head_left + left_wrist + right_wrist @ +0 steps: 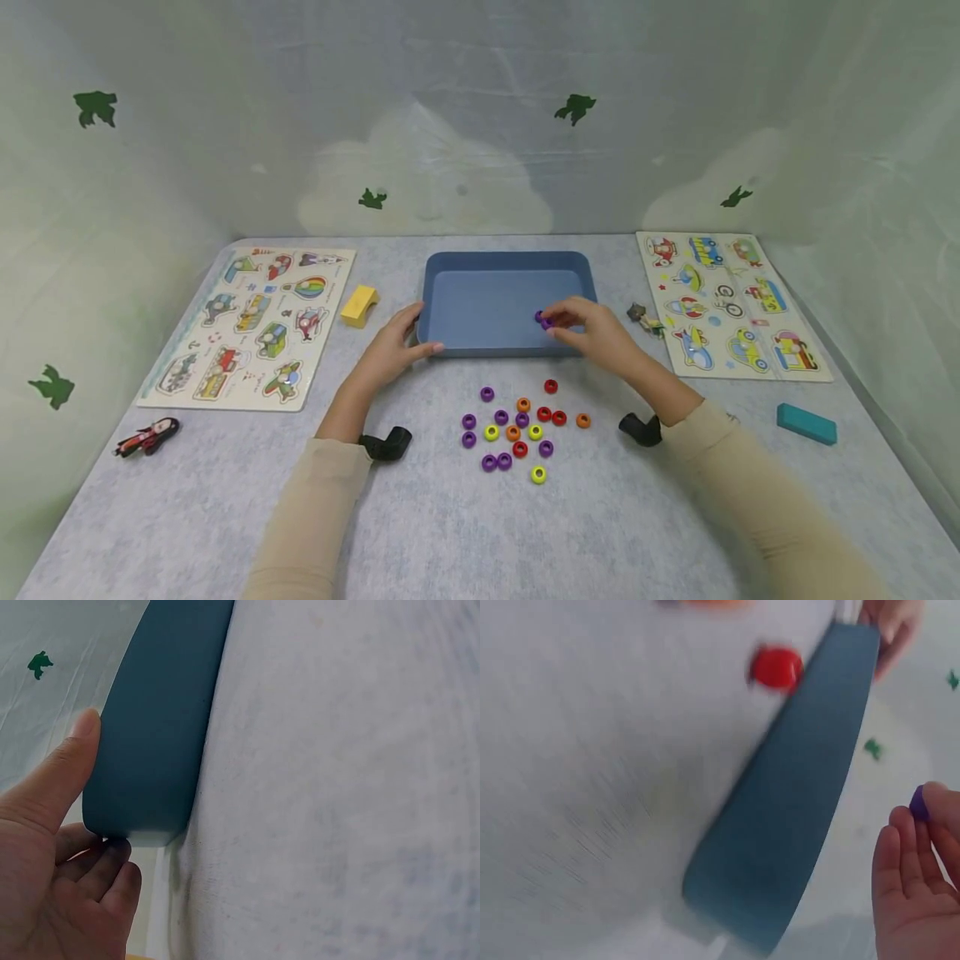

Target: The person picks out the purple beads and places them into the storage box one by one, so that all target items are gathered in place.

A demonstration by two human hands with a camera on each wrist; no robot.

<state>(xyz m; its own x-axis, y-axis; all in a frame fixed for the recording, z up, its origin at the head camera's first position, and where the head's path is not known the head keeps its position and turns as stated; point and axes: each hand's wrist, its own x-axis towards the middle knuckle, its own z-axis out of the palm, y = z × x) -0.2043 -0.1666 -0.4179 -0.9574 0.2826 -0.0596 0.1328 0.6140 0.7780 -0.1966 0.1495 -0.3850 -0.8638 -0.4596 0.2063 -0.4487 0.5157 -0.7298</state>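
We see pale, wrinkled sheeting (461,75) rising round three sides of the room, with five green leaf-like patches (575,109) on it in the head view. Below spreads one table (427,533), its surface mottled grey-blue.

Two picture boards (247,329) lie flat, one at the far left and one at the far right. Between them we have one blue tray (487,308), set toward the back. Two hands, well apart, come from two beige sleeves (311,517): the left hand (392,343) grips the tray's near left corner, and the right hand (596,333) is over its near right part.

We count two blocks, one teal (806,423) below the right board and one yellow (360,306) beside the left board, and two small figures (147,437), one at each side.

Smallest are the beads. Eighteen lie loosely scattered in front of the tray: eight purple (487,399), four red (551,390), three orange (583,424) and three yellow (538,478). Two more purple beads (547,325) show at the right fingertips; thumb and finger pinch one, and we cannot tell whether the other is held too.
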